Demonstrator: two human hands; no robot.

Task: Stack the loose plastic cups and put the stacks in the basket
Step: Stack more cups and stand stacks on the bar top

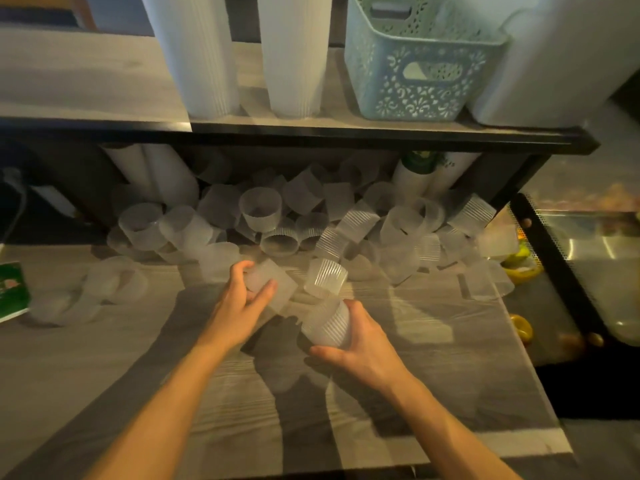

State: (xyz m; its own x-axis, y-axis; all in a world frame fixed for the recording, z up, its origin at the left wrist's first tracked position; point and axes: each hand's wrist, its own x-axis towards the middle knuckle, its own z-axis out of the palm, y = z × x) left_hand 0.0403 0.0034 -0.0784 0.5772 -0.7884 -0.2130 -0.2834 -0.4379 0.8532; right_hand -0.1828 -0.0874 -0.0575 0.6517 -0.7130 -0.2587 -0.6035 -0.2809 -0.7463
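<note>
A: Where are the cups?

B: Most lie loose in a heap [294, 216] at the far side of the bench [433, 358], under the shelf [346, 131]. The right hand [360, 344] grips a short stack [327, 323], fingers curled round it. The left hand [242, 303] holds one cup [273, 285], fingers and thumb curled round it.

A: Which step?

B: Stacking, I'd judge. Next, the left cup must line up with the stack and slide on.

A: Pose?

B: Both forearms reach in from the near edge, hands close together. The basket [415, 67] stands on the shelf, far right.
</note>
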